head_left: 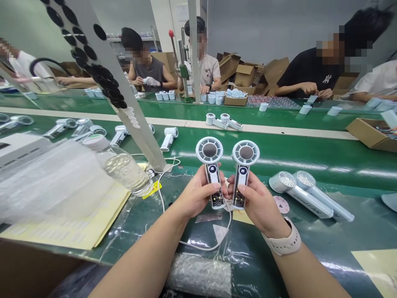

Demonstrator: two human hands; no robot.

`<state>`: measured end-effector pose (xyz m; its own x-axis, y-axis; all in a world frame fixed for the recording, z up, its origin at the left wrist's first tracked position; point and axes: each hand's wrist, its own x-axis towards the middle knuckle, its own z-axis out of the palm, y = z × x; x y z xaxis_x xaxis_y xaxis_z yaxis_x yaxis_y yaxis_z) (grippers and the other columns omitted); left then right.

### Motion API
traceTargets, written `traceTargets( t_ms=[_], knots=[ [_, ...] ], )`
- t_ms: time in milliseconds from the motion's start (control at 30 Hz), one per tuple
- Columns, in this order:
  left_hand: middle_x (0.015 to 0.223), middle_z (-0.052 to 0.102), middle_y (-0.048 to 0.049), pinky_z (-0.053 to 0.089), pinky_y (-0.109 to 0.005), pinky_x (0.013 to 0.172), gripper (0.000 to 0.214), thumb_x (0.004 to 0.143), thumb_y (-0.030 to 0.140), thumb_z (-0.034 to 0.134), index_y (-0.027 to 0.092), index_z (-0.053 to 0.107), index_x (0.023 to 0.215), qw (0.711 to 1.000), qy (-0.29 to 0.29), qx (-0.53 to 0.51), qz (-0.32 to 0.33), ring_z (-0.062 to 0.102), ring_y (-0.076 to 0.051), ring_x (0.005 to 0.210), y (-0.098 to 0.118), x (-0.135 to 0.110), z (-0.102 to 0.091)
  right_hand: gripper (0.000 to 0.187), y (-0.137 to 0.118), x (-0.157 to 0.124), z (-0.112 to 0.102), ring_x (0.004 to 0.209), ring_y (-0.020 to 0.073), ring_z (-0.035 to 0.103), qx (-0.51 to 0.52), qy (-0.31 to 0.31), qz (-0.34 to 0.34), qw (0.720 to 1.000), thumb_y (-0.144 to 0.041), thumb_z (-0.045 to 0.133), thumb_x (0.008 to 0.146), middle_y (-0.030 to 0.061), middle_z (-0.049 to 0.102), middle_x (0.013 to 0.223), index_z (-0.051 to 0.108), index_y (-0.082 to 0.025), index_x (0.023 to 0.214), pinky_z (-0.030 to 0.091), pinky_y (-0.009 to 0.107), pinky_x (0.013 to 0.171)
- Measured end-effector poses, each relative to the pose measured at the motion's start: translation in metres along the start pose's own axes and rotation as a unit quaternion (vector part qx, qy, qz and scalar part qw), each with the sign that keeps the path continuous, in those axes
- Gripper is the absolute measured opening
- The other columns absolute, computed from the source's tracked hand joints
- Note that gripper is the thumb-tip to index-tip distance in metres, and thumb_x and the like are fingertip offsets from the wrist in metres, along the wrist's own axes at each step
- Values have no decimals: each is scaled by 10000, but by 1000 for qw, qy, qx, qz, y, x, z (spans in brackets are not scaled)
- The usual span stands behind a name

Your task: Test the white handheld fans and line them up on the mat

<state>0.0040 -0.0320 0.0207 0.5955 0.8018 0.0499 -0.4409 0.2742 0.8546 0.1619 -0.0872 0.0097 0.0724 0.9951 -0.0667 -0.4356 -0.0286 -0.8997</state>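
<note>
My left hand (197,194) is wrapped round the handle of a small white handheld fan (210,159), held upright with its round head up and a lit display reading 20. My right hand (257,203) grips a second, matching fan (245,163) right beside it, also showing 20. Both fans have open lower handles with circuit boards showing. A white cable (198,246) loops on the table below my hands. A pale watch sits on my right wrist.
Two wrapped fans (305,194) lie to the right. A clear water bottle (119,163) and plastic bags sit at left on yellow sheets. More fans lie on the green conveyor (310,153). A slanted metal post (130,107) stands ahead. Several people work across the belt; a cardboard box (370,134) sits at right.
</note>
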Motion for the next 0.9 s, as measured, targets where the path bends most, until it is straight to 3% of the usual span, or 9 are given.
traceTargets(
  t_ms=[167, 333, 533, 900],
  knots=[
    [830, 607, 23, 503, -322, 658, 390, 717, 237, 744, 210, 538, 1047, 999, 30, 13, 2, 618, -143, 664, -2, 2, 0, 328, 2, 1, -1, 689, 169, 606, -14, 4, -2, 1000, -375, 772, 723, 3, 646, 801, 593, -235, 959, 519, 332, 666],
    [776, 595, 38, 479, -282, 578, 350, 737, 306, 727, 214, 511, 997, 996, 87, 21, 4, 582, -124, 610, -4, 6, -2, 298, 7, 2, 2, 632, 150, 587, -7, 55, 13, 998, -446, 740, 747, 5, 641, 776, 588, -218, 866, 514, 301, 578],
    [790, 611, 33, 516, -296, 618, 419, 754, 385, 772, 209, 518, 1037, 1000, -9, 20, 15, 602, -124, 637, -5, 5, -2, 341, 7, -1, 1, 639, 151, 607, 6, 21, 4, 1000, -497, 774, 738, 8, 662, 798, 632, -224, 885, 527, 297, 561],
    [847, 614, 16, 518, -322, 629, 424, 755, 366, 771, 212, 520, 1061, 999, 25, 19, -7, 607, -141, 669, -7, 6, -3, 324, 11, 2, 2, 666, 154, 615, 23, 47, 9, 999, -451, 792, 712, 5, 670, 817, 641, -215, 875, 532, 303, 587]
  ],
)
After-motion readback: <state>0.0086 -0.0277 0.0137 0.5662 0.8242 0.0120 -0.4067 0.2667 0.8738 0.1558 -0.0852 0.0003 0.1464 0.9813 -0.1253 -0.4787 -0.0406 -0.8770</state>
